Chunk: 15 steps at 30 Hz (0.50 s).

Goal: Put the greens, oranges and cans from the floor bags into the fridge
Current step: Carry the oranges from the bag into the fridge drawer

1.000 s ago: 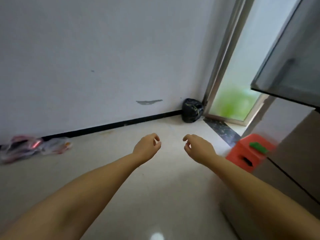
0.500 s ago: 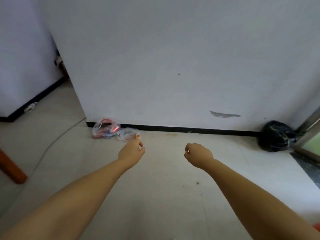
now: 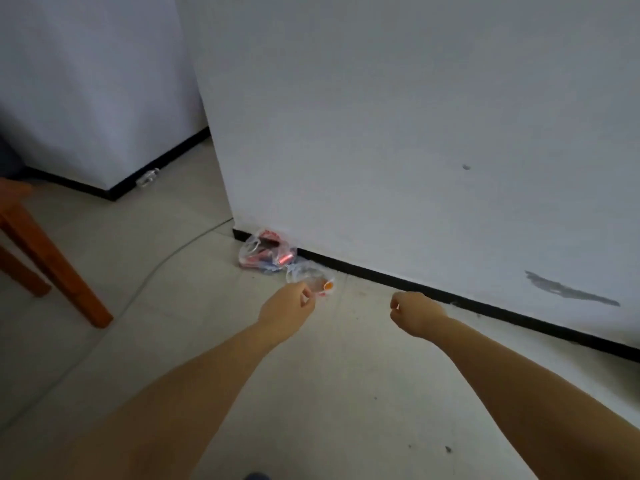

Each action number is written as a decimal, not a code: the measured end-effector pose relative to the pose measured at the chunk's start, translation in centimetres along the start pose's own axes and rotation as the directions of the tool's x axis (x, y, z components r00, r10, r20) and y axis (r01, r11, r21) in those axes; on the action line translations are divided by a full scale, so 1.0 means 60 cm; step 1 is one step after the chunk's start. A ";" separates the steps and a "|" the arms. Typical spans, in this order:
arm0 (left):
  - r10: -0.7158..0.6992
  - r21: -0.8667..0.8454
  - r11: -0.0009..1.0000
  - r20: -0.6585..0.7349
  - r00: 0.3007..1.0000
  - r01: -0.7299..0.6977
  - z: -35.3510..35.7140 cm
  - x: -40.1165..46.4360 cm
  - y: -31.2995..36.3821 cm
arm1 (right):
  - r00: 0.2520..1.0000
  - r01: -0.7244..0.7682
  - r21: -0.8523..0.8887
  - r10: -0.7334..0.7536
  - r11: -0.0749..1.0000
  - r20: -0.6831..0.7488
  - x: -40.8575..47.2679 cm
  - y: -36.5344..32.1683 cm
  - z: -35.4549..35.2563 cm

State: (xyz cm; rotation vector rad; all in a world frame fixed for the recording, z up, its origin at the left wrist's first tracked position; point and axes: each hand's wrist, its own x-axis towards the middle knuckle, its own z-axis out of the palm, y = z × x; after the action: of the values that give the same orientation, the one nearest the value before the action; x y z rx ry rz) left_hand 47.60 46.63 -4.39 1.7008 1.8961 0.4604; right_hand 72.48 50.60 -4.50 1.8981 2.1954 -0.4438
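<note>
Swung left since earlier, nearer the bags [image 3: 273, 256] below the wall [image 3: 415, 133]. Both hands, left [image 3: 287, 311] and right [image 3: 414, 315], loosely curled, empty. Fridge-loading apparently unfinished.

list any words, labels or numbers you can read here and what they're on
None can be read.
Bag of cans: red and white print shows through the plastic, too blurred to read.
Clear bag beside it: an orange thing inside, no lettering visible.
Small white object by the far baseboard: too small to tell.
Wall: only scuffs, no signs.
Left hand and right hand: hold nothing with text.
</note>
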 end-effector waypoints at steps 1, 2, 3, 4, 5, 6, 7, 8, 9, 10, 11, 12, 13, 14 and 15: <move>-0.024 0.009 1.000 -0.006 1.000 0.024 -0.007 0.026 -0.015 | 1.000 0.023 -0.006 -0.023 1.000 0.013 0.038 -0.011 -0.006; -0.055 0.017 0.998 -0.017 0.998 0.055 -0.016 0.054 -0.029 | 0.998 0.052 -0.009 -0.051 0.999 0.026 0.074 -0.025 -0.010; -0.088 0.021 0.996 -0.030 0.996 0.088 -0.025 0.085 -0.045 | 0.996 0.080 -0.011 -0.079 0.997 0.037 0.110 -0.040 -0.014; -0.112 0.024 0.993 -0.042 0.993 0.113 -0.033 0.119 -0.062 | 0.994 0.105 -0.018 -0.104 0.994 0.043 0.147 -0.057 -0.016; -0.126 0.032 0.991 -0.050 0.991 0.127 -0.042 0.155 -0.077 | 0.991 0.126 -0.027 -0.125 0.992 0.044 0.184 -0.073 -0.019; -0.131 0.046 0.990 -0.054 0.990 0.133 -0.052 0.192 -0.090 | 0.989 0.142 -0.031 -0.141 0.989 0.041 0.222 -0.089 -0.022; -0.124 0.060 0.990 -0.059 0.990 0.128 -0.062 0.231 -0.101 | 0.988 0.151 -0.026 -0.150 0.988 0.036 0.260 -0.102 -0.027; -0.104 0.073 0.991 -0.058 0.993 0.108 -0.072 0.271 -0.110 | 0.988 0.150 -0.015 -0.149 0.989 0.033 0.295 -0.114 -0.034; -0.077 0.088 0.993 -0.036 0.996 0.080 -0.082 0.311 -0.116 | 0.990 0.138 -0.003 -0.138 0.990 0.035 0.328 -0.124 -0.042; -0.053 0.100 0.994 -0.006 0.999 0.054 -0.092 0.348 -0.121 | 0.992 0.118 0.013 -0.119 0.993 0.039 0.359 -0.130 -0.050; -0.037 0.114 0.993 0.025 0.999 0.034 -0.101 0.385 -0.123 | 0.995 0.095 0.028 -0.096 0.995 0.040 0.389 -0.134 -0.057; -0.012 0.141 0.990 0.061 0.998 0.003 -0.109 0.423 -0.122 | 0.997 0.068 0.044 -0.069 0.997 0.042 0.418 -0.137 -0.064; 0.016 0.168 0.985 0.097 0.995 -0.032 -0.115 0.460 -0.120 | 0.998 0.040 0.065 -0.042 0.997 0.041 0.443 -0.137 -0.070; 0.033 0.185 0.981 0.121 0.992 -0.055 -0.118 0.495 -0.118 | 0.999 0.012 0.089 -0.016 0.996 0.037 0.465 -0.136 -0.075; 0.039 0.187 0.980 0.142 0.989 -0.065 -0.118 0.527 -0.114 | 0.999 -0.016 0.122 0.011 0.992 0.041 0.485 -0.133 -0.080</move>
State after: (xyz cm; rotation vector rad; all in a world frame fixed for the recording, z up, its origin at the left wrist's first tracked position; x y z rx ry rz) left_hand 36.26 77.53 -8.13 1.8581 1.8486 0.1783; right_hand 60.41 78.25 -9.35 1.9447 2.1748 -0.6218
